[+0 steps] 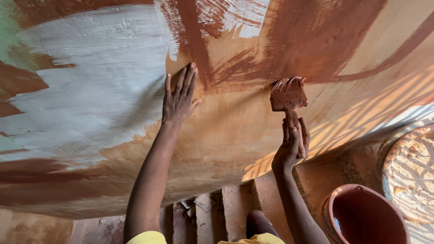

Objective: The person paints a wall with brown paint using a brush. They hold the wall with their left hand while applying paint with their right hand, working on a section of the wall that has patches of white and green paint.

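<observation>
Painting step under way. Right hand (293, 147) clamped on brush (288, 96) handle, loaded bristles touching the wall (104, 86) beside red-brown strokes. Left hand (179, 98) flat, fingers spread, bracing on wall. Bucket (361, 217) at floor's lower right. Next stroke likely needs steady pressure.

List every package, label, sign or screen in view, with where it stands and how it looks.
None in view: no package, label, sign or screen.
Nearest to a container: a round bucket, lower right on the floor, coated in red-brown paint.
The left hand lies flat on the painted wall; the right hand holds a paint-loaded brush.
</observation>
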